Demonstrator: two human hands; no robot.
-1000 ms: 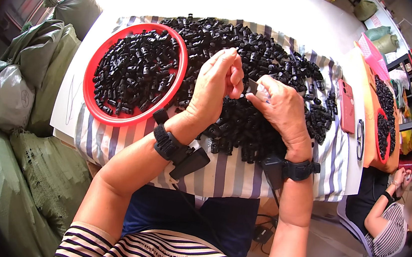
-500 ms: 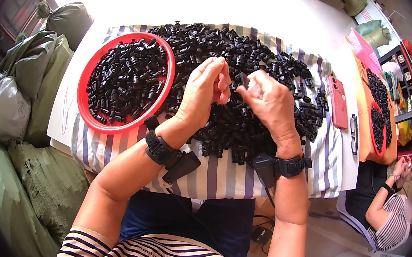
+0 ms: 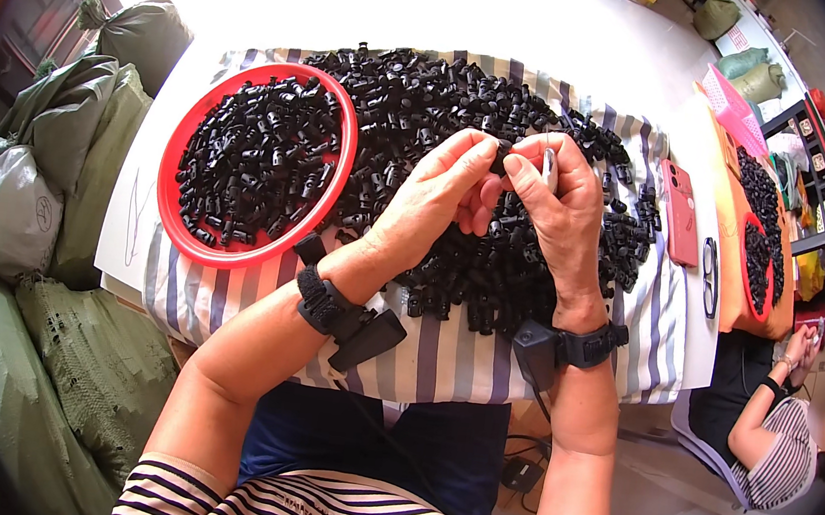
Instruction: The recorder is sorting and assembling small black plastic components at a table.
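Note:
My left hand [image 3: 445,189] pinches a small black plastic part [image 3: 503,156] between thumb and index finger, its other fingers curled below. Across from it, my right hand [image 3: 562,195] is closed around a slim silvery tool [image 3: 550,168], only a short length of which shows. The right thumb tip meets the black part. Beneath both hands spreads a wide pile of black plastic parts [image 3: 429,98], small and tube-like. To the left, a round red tray [image 3: 347,165] holds many more of them.
A striped cloth [image 3: 401,362] covers the white table. At its right lie a red phone [image 3: 679,213] and dark-framed glasses [image 3: 709,277]. Stuffed green sacks [image 3: 80,363] crowd the left side. Another person [image 3: 777,447] sits far right, near an orange-covered table [image 3: 731,291] with similar parts.
My hands have come together, the right fingers turning in toward the left fingertips. The black part and silvery tool now show between them. The other person's hands have shifted slightly.

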